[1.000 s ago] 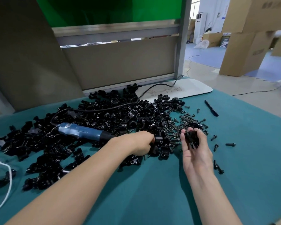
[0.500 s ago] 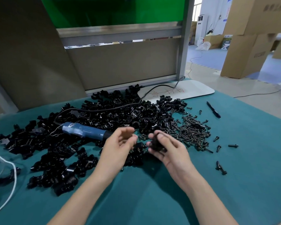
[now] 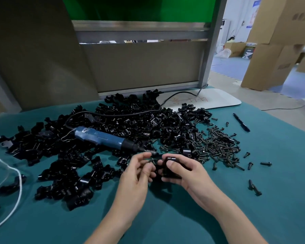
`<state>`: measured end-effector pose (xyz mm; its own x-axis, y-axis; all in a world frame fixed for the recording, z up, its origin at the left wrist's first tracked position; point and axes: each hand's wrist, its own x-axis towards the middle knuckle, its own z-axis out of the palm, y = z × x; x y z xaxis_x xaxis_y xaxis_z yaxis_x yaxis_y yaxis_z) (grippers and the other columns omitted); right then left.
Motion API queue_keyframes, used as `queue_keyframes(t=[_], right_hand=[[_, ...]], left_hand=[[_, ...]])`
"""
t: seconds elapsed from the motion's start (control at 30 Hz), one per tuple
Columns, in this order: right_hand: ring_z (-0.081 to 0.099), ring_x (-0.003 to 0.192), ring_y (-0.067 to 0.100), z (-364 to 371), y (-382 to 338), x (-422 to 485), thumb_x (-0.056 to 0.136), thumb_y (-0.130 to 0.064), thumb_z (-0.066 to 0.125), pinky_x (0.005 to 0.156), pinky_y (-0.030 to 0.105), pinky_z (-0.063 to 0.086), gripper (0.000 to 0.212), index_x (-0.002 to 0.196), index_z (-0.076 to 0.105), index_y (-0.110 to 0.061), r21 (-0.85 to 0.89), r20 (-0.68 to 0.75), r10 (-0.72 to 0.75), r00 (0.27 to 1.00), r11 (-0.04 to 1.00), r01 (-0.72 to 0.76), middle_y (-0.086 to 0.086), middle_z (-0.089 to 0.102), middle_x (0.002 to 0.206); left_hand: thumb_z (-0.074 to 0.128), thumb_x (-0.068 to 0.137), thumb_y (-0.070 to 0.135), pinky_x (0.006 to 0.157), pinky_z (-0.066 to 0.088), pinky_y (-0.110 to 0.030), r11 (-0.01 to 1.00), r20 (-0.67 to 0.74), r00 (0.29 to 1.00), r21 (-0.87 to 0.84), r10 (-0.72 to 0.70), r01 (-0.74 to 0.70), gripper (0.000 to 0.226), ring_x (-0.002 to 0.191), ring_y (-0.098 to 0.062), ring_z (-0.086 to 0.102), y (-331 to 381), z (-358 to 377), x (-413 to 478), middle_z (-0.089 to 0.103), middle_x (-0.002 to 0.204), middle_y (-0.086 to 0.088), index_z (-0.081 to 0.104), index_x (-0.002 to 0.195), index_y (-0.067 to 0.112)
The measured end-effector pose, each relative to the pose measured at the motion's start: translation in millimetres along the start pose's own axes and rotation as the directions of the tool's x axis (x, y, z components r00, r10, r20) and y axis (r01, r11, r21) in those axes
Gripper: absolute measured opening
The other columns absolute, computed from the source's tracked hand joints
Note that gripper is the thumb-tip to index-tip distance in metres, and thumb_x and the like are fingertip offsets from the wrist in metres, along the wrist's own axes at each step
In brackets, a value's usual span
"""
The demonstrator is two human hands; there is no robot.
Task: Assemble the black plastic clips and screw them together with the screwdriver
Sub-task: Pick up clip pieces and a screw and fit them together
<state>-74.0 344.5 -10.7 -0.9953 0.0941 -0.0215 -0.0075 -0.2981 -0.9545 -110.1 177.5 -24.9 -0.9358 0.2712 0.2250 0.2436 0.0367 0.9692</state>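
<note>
Heaps of loose clips (image 3: 113,131) covered the left and middle of the green table (image 3: 165,224), and on them lay the screwdriver (image 3: 102,138). Its long axis ran from far left down toward us, with the bit end just beyond our fingertips. Next came our left hand (image 3: 136,175), fingers curled, thumb and forefinger pinching a small dark piece (image 3: 151,160) too blurred for us to call it a screw or a clip part. Close beside it, almost touching, our right hand (image 3: 185,173) gripped the clip (image 3: 169,172) between thumb and fingers, just above the cloth. We judged the step to be mating the two pieces, the left one travelling rightward into the held clip. For the driving that follows, the left hand was the nearer to the tool. Further right lay the screws (image 3: 218,145) in a loose heap, near the right hand, and past them a pen (image 3: 241,122)
</note>
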Motion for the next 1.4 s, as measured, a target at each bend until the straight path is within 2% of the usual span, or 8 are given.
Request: queue_keyframes(t=[0.17, 0.47, 0.53, 0.7, 0.93, 1.03, 1.23, 1.4], right_hand=[[0.074, 0.108, 0.025, -2, 4, -1, 0.078, -0.039, 0.078, 0.086, 0.033, 0.060, 0.036, 0.112, 0.078, -0.027, -0.085, 0.014, -0.056, 0.998, 0.995, 0.057, 0.008, 0.076, 0.116], [0.066, 0.112, 0.004, -1, 4, -8, 0.090, -0.034, 0.075, 0.093, 0.020, 0.054, 0.019, 0.107, 0.073, -0.043, -0.426, 0.016, -0.188, 0.982, 0.887, 0.177, -0.014, 0.074, 0.113], [0.065, 0.114, 0.001, -2, 5, -9, 0.094, -0.024, 0.075, 0.092, 0.017, 0.053, 0.025, 0.105, 0.072, -0.046, -0.441, 0.021, -0.200, 0.979, 0.878, 0.189, -0.017, 0.073, 0.113], [0.063, 0.117, 0.003, -1, 6, -9, 0.091, -0.027, 0.076, 0.105, 0.035, 0.049, 0.025, 0.103, 0.070, -0.048, -0.474, 0.003, -0.193, 0.981, 0.864, 0.171, -0.019, 0.072, 0.113], [0.065, 0.112, 0.001, -1, 4, -10, 0.079, -0.046, 0.074, 0.098, 0.023, 0.047, 0.024, 0.102, 0.070, -0.049, -0.486, 0.011, -0.216, 0.976, 0.852, 0.194, -0.019, 0.074, 0.110], [0.068, 0.107, 0.002, -2, 5, -11, 0.087, -0.031, 0.077, 0.087, 0.013, 0.051, 0.021, 0.101, 0.071, -0.047, -0.473, 0.043, -0.212, 0.976, 0.856, 0.206, -0.015, 0.075, 0.107], [0.069, 0.105, 0.005, 0, 7, -10, 0.087, -0.029, 0.076, 0.086, 0.013, 0.051, 0.022, 0.100, 0.070, -0.046, -0.490, 0.091, -0.204, 0.975, 0.843, 0.222, -0.013, 0.075, 0.108], [0.068, 0.109, 0.006, -1, 7, -9, 0.085, -0.037, 0.074, 0.090, 0.015, 0.051, 0.020, 0.104, 0.071, -0.045, -0.508, 0.107, -0.224, 0.969, 0.825, 0.247, -0.013, 0.075, 0.110]], left_hand=[[0.061, 0.099, 0.021, 0.074, 0.052, -0.017, 0.998, -0.024, 0.998, 0.027, 0.058, -0.058, 0.019, 0.086, -0.006, 0.069, 2, -1, -3, 0.073, 0.093, 0.014, 0.064, 0.099, 0.040], [0.062, 0.100, 0.024, 0.081, 0.052, -0.018, 0.959, 0.038, 0.981, 0.204, 0.192, -0.196, 0.017, 0.101, -0.009, 0.066, 5, -2, -7, 0.066, 0.103, 0.016, 0.069, 0.107, 0.037], [0.062, 0.100, 0.025, 0.082, 0.051, -0.016, 0.962, 0.019, 0.982, 0.198, 0.187, -0.187, 0.016, 0.102, -0.007, 0.066, 5, -2, -7, 0.067, 0.104, 0.018, 0.069, 0.108, 0.037], [0.066, 0.098, 0.027, 0.080, 0.050, -0.014, 0.978, -0.044, 0.989, 0.164, 0.141, -0.133, 0.015, 0.100, -0.004, 0.066, 5, -3, -6, 0.070, 0.102, 0.021, 0.068, 0.104, 0.039], [0.068, 0.096, 0.024, 0.083, 0.053, -0.019, 0.992, -0.020, 0.995, 0.080, 0.097, -0.095, 0.019, 0.099, -0.007, 0.068, 7, -4, -6, 0.072, 0.100, 0.017, 0.069, 0.102, 0.042], [0.069, 0.095, 0.020, 0.078, 0.054, -0.017, 0.999, 0.008, 0.999, -0.027, 0.034, -0.034, 0.021, 0.089, -0.006, 0.071, 9, -3, -7, 0.076, 0.094, 0.013, 0.073, 0.100, 0.040], [0.067, 0.083, 0.049, 0.065, 0.053, -0.021, 0.995, 0.024, 0.997, -0.075, -0.070, 0.072, 0.020, 0.070, -0.007, 0.068, 7, -3, -5, 0.075, 0.082, 0.005, 0.074, 0.088, 0.031], [0.071, 0.091, 0.028, 0.067, 0.052, -0.019, 0.990, 0.069, 0.996, -0.128, -0.050, 0.059, 0.004, 0.073, -0.006, 0.065, 6, -6, -1, 0.073, 0.081, 0.006, 0.072, 0.086, 0.028]])
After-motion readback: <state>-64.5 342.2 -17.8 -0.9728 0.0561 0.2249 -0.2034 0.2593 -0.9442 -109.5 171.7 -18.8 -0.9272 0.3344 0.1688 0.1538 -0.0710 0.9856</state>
